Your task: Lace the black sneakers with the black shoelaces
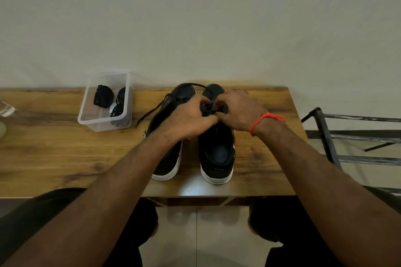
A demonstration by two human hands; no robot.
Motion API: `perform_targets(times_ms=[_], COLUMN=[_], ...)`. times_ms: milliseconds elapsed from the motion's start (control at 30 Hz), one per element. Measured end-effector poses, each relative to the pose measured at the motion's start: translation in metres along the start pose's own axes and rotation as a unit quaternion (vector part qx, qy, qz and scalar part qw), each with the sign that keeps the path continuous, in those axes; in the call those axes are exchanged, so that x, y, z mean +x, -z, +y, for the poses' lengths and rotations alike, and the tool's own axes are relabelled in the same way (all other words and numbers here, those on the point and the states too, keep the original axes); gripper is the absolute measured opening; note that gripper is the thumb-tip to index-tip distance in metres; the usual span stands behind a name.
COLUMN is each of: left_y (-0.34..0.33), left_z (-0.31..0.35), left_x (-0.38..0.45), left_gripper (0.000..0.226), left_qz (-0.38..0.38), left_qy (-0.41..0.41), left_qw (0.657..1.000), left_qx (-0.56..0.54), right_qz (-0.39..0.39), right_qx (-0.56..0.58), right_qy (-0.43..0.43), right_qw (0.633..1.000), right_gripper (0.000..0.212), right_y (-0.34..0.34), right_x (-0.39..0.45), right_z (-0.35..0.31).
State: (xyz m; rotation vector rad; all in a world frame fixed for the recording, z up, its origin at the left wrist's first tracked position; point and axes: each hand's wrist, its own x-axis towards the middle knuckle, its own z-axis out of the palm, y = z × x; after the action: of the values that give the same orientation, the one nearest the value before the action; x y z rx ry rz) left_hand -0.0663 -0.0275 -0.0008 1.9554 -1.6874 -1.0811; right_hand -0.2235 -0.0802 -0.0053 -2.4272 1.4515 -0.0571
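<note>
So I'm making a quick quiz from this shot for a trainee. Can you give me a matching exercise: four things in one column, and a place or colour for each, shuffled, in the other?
Things:
1. clear plastic tub
2. thread bracelet
3. right sneaker
4. metal rack

Descriptions:
A. orange-red, on the right wrist
B. past the table's right end
C. left of the sneakers, with bundled black laces inside
D. under both hands, tongue area being worked

Pairs: 1-C, 2-A, 3-D, 4-B
</note>
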Motion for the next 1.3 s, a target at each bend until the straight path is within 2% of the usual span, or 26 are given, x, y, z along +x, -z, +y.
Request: perform_targets(times_ms=[33,100,233,367,433,500,567,633,700,833,933,1000,1067,1167,1300], left_y=[-0.005,-0.013,-0.011,-0.007,-0.007,-0.007,-0.007,-0.007,-0.007,-0.007,-0.006,-0.006,-0.007,-0.006,-0.005], left_z=[-0.001,-0.004,-0.004,-0.005,-0.007,-0.009,-0.008,-0.007,-0.006,-0.006,-0.006,-0.006,-0.006,-0.005,-0.005], left_x=[-0.002,-0.003,-0.003,0.000,0.001,0.002,0.002,0.001,0.001,0.001,0.001,0.001,0.002,0.001,0.000], left_gripper=[0.067,0.076,0.071,0.066,0.066,0.068,0.069,0.066,0.063,0.063,0.063,0.063,0.063,0.063,0.062], left_qz=[-0.020,-0.012,0.009,0.009,0.007,0.000,-0.008,-0.012,-0.011,-0.009,-0.012,-0.014,-0.013,-0.011,-0.014], left_qy=[-0.005,-0.020,-0.012,0.014,0.018,0.014,0.016,0.021,0.026,0.029,0.030,0.036,0.041,0.047,0.051], left_qw=[0.999,0.999,1.000,1.000,1.000,1.000,1.000,1.000,0.999,0.999,0.999,0.999,0.999,0.998,0.997], left_qx=[0.026,0.047,0.017,0.000,-0.003,-0.012,-0.017,-0.018,-0.021,-0.026,-0.025,-0.024,-0.025,-0.037,-0.048], right_qz=[-0.003,-0.008,-0.008,-0.004,0.031,0.085,0.117,0.120,0.113,0.077,0.027,0.016,0.036,0.108,0.222], right_qx=[0.001,0.004,-0.010,0.006,0.103,0.207,0.238,0.237,0.218,0.173,0.075,0.025,0.025,0.144,0.232], right_qy=[-0.003,-0.008,-0.003,0.008,-0.029,-0.105,-0.164,-0.174,-0.130,0.035,0.072,0.047,0.039,-0.008,-0.159], right_qw=[1.000,1.000,1.000,1.000,0.994,0.969,0.950,0.948,0.961,0.981,0.994,0.998,0.998,0.984,0.934], right_gripper=[0.024,0.025,0.026,0.009,0.010,0.011,0.010,0.009,0.014,0.023,0.028,0.027,0.017,0.007,0.005], right_y=[0.000,-0.001,-0.004,-0.009,-0.006,0.000,0.005,0.005,0.005,0.005,-0.008,-0.016,-0.016,0.000,0.026], right_x=[0.000,0.000,0.000,0.003,0.004,0.007,0.008,0.008,0.007,0.008,0.007,0.007,0.008,0.008,0.004], right_z=[-0.001,0.000,0.000,-0.002,0.001,0.009,0.021,0.029,0.030,0.014,0.004,0.003,0.005,0.009,0.030])
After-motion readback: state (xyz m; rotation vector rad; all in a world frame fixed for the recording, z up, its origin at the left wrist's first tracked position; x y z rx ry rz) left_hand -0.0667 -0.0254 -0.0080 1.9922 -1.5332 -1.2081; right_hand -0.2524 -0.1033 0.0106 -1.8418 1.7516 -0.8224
